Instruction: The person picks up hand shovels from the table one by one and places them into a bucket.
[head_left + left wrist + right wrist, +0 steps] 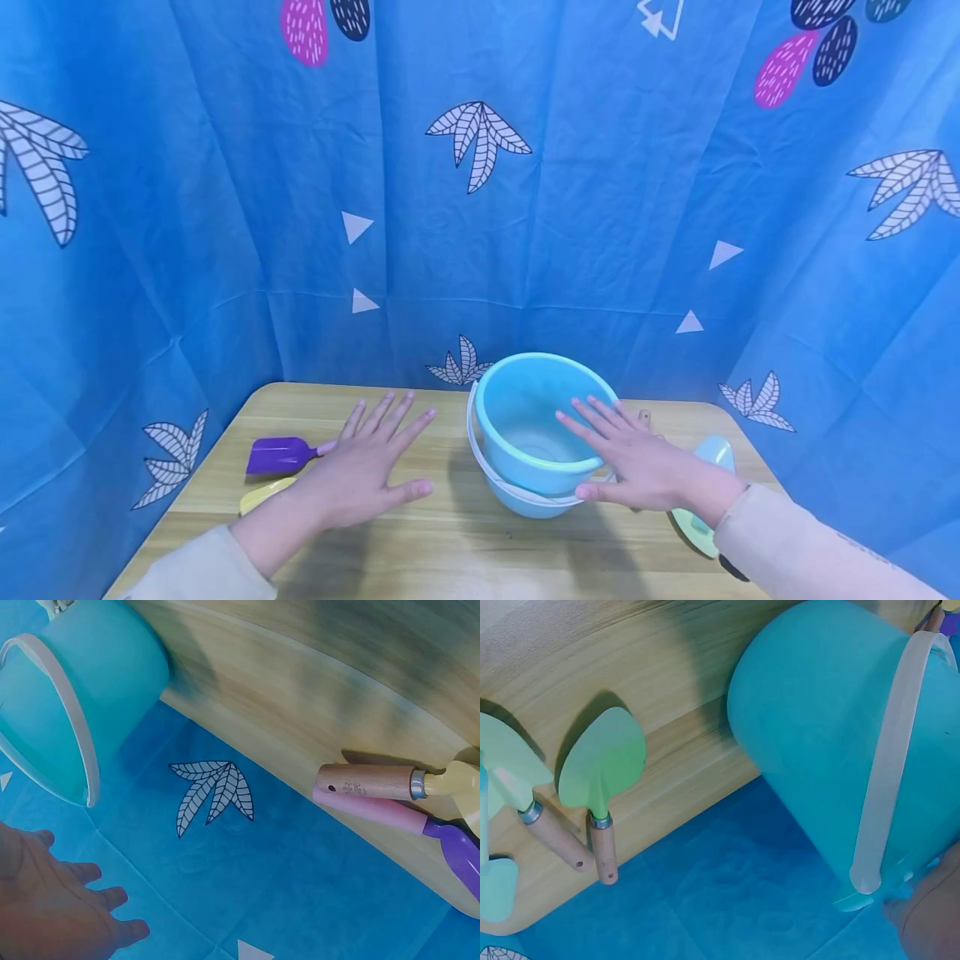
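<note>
A light blue toy bucket stands at the table's far middle, its white handle hanging down along the outside. My left hand, fingers spread and straight, hovers left of the bucket with nothing in it. Fingers likewise spread, my right hand overlaps the bucket's right rim in the head view; whether it touches the rim I cannot tell. Beneath and beyond the left hand lie a purple toy shovel with a pink handle and a yellow one with a wooden handle.
Right of the bucket lie green trowels with wooden handles, partly behind my right arm in the head view. A pale blue tool is beside them. A blue patterned curtain surrounds the wooden table at the back and sides.
</note>
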The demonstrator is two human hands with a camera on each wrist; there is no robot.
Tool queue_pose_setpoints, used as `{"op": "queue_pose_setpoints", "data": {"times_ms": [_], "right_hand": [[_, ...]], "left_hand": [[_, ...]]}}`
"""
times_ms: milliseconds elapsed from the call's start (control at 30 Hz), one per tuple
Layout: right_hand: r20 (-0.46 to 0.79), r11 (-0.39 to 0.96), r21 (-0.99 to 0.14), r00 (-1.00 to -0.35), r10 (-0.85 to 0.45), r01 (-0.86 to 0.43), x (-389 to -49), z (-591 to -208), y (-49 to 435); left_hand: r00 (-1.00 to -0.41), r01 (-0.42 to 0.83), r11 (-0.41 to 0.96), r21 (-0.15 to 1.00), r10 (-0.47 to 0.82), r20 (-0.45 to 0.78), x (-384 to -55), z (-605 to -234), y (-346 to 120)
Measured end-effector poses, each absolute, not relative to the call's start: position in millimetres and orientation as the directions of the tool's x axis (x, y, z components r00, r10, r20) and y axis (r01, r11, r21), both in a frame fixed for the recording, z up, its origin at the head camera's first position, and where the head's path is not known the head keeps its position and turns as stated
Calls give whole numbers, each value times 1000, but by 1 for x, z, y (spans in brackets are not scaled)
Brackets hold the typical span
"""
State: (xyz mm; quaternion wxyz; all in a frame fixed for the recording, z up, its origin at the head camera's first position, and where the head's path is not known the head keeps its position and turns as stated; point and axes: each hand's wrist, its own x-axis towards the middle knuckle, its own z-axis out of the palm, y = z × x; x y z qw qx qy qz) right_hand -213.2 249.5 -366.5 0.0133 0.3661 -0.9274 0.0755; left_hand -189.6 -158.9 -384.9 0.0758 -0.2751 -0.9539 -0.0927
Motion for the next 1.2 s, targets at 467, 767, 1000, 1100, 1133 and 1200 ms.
{"op": "queue_pose_setpoints", "data": {"times_ms": [467, 767, 1000, 1100, 1133, 1200], "right_hand": [[76, 724, -151, -738, -670, -673, -211, -368, 244], [83, 709, -145, -722, -686, -690, -210, -368, 244], [94, 680, -165, -698, -710, -714, -213, -370, 246], [92, 672, -166, -690, -718, -721, -215, -371, 246], [90, 671, -166, -689, -719, -722, -215, -371, 246], [84, 671, -169, -689, -720, -722, -215, -371, 246]], "left_hand": [[-836, 544, 826, 149, 517, 185, -191, -384, -154], [-819, 567, 812, 141, 538, 199, -194, -385, -146], [-820, 569, 809, 147, 544, 180, -198, -384, -136], [-820, 570, 808, 151, 548, 166, -199, -382, -129], [-819, 572, 806, 152, 550, 163, -200, -382, -127], [-817, 575, 803, 156, 554, 160, -200, -380, -123]]}}
